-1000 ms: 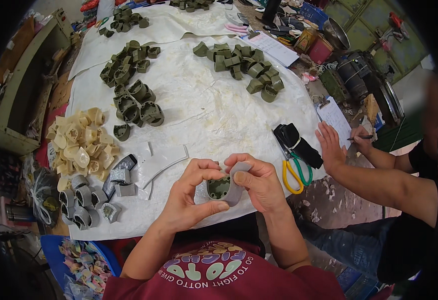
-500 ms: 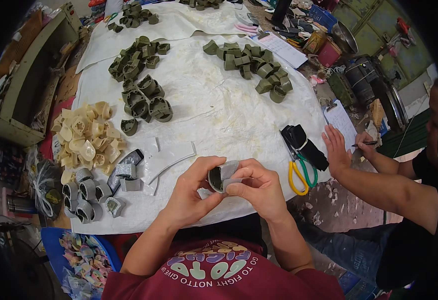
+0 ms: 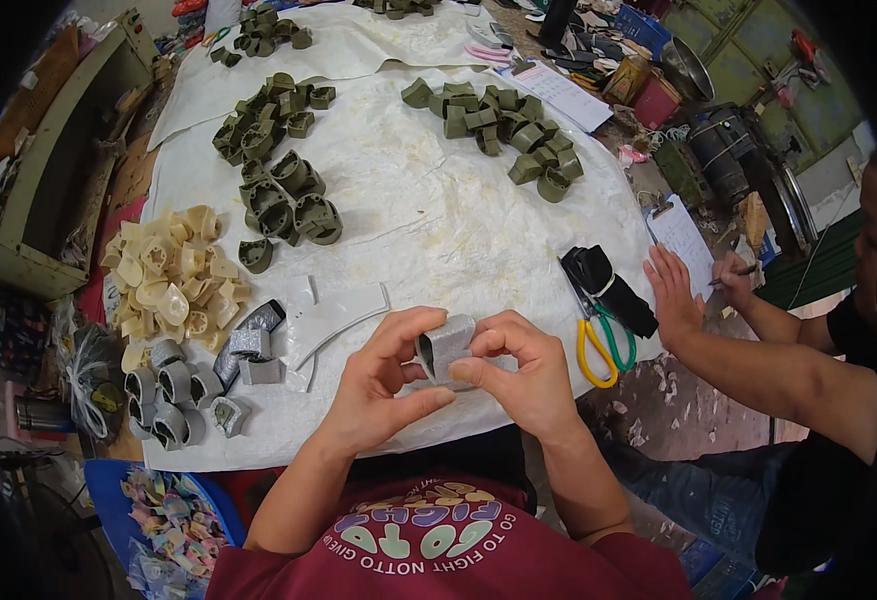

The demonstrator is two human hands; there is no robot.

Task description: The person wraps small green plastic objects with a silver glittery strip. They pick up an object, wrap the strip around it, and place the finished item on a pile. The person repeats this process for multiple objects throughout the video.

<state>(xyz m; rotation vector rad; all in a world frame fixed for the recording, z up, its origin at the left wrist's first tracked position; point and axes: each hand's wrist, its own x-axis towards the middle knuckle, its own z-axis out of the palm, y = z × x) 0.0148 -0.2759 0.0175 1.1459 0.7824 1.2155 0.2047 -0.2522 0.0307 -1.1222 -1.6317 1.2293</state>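
Two bare hands meet over a worktable's near edge, turning a small silver-grey cup [image 3: 448, 348] between them, its dark opening facing the left. The left hand [image 3: 376, 388] arches around the open side, fingers at the upper rim and thumb below, a gap between its palm and the cup. The right hand [image 3: 526, 378] pinches the grey wall, thumb in front and fingers curled behind.

The step appears to be fitting or smoothing the grey covering around the cup; the next move likely calls for a steady right-hand pinch while the left presses along the edge. Whether the covering meets neatly is too small to tell.

White curved strips [image 3: 346, 326] lie just beyond the left hand, partly in the way of any reach toward the grey pieces [image 3: 172, 388] at the table's left corner. Cream pieces [image 3: 170, 275] heap behind those, and olive clusters [image 3: 503, 122] sit farther back on the white cloth [image 3: 398, 235]. Yellow-and-green-handled scissors [image 3: 585, 350] and a tied black bundle [image 3: 610, 292] rest between the right hand and a co-worker's hand [image 3: 670, 292], limiting elbow room there.
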